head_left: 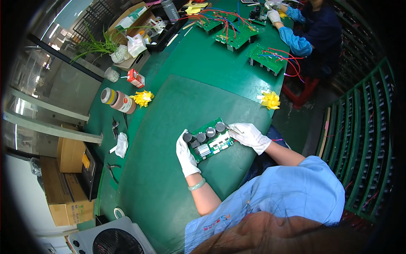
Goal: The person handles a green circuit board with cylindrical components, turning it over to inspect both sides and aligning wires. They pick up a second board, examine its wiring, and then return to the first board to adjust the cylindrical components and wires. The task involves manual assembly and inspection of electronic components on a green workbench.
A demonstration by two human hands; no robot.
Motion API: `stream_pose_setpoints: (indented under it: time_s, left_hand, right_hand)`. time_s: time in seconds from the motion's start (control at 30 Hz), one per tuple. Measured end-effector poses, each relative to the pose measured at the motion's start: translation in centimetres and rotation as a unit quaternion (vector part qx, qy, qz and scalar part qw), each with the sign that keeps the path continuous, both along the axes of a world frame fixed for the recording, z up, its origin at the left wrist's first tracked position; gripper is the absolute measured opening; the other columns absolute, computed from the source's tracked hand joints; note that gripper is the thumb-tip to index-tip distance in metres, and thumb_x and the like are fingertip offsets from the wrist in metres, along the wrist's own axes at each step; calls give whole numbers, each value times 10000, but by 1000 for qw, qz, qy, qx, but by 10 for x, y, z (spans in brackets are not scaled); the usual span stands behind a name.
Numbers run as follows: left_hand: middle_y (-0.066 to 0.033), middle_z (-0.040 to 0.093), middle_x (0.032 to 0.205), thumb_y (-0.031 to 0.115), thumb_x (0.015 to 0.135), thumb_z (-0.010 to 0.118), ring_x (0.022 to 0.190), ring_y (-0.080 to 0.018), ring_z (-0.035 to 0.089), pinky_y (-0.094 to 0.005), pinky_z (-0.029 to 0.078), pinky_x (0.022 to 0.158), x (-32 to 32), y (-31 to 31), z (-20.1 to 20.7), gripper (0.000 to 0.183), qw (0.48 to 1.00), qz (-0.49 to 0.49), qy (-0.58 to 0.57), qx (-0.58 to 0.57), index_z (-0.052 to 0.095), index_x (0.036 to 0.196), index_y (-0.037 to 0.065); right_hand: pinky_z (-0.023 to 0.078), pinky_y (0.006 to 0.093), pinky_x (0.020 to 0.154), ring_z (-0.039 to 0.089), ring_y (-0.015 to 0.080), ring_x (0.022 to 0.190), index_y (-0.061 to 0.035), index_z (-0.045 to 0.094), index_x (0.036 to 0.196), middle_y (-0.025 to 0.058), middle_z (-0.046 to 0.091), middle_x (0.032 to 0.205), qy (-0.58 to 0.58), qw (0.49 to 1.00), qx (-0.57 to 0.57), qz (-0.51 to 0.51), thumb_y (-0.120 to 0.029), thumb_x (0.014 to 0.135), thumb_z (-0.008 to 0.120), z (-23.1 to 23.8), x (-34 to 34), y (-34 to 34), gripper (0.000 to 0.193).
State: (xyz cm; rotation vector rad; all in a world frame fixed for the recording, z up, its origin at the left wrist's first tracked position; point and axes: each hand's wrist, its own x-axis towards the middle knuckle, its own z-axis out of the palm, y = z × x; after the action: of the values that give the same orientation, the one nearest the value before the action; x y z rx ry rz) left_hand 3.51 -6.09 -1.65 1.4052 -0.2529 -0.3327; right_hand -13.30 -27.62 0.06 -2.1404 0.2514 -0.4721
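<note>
Circuit board (212, 140), green, black cylinders (210, 132), ribbed silver block (204, 150)

Pinkish jar (125, 104) had a wht label w/ sm. print. Just beyond jar, red carton (136, 78) bore wht markings; farther beyond, grey tumbler (170, 11) had pale lettering. Below jar in view, cardboard box (72, 210) had faint print; to jar's lower rt, blue shirt (279, 190) had blue/red logo + red chars.
</note>
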Motion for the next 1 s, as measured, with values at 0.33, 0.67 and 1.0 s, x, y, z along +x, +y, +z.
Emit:
stream_pose_setpoints:
  time_s: [0.33,0.67,1.0]
  left_hand:
    - [-115,634,1275,450,1052,489,1103,-174,603,-334,469,1010,-6,1,25,563,998,-41,-33,29,552,1381,-2]
    - [-233,605,1316,335,1008,590,1227,-308,584,-438,427,1093,-15,17,36,499,980,-138,-64,-132,525,1303,-63]
    - [-259,395,1548,327,859,788,1486,-362,321,-495,230,1219,-5,19,29,454,973,-168,-113,-114,697,1140,-18]
  right_hand:
    - [567,314,678,662,143,701,-41,635,1269,59,709,912,93,980,173,5,-190,956,678,14,-3,-1,349]
    - [556,303,796,683,146,846,-54,688,1173,68,727,946,-23,988,154,-23,-89,852,755,-11,-7,-1,329]
    - [583,346,747,718,277,870,-101,764,1014,99,728,981,-226,971,-74,-18,-13,780,719,8,-7,-10,254]
